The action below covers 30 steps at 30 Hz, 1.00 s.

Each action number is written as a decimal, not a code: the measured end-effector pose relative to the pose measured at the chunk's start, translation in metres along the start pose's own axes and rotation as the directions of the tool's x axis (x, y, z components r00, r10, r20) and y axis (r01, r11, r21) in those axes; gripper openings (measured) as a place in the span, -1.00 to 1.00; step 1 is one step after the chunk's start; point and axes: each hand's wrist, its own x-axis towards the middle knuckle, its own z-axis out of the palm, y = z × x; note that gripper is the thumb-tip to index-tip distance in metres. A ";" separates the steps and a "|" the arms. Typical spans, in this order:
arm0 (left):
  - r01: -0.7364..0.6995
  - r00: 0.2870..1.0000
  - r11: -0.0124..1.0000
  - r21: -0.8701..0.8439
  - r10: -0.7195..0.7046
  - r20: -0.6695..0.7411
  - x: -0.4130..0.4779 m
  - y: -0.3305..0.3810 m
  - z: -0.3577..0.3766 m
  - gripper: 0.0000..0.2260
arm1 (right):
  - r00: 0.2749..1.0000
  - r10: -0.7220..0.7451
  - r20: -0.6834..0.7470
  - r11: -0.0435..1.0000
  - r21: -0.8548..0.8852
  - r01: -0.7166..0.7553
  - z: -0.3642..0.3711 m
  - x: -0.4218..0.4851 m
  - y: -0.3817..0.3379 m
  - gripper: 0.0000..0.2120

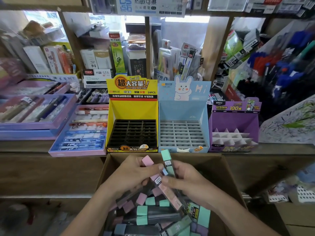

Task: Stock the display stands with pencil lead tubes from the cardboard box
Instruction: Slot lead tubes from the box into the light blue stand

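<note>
One pink tube slants over the box, cap up and left, gripped by our left hand. A green tube stands near upright, cap up, pinched in our right hand, whose thumb touches the pink tube.

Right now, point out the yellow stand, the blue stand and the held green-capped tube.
yellow stand (133, 108): head view, back wall.
blue stand (182, 109): head view, back wall.
green-capped tube (166, 155): head view, green cap.

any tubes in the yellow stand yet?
No, the yellow stand has no tubes in its grid; the left hand grips a pink-capped tube, the right hand a green-capped tube.
</note>
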 end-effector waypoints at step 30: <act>-0.293 0.926 0.887 -0.357 0.170 -0.338 -0.024 0.005 0.013 -0.85 | 0.968 -0.130 -0.213 0.981 0.113 0.157 0.003 -0.004 -0.043 -0.80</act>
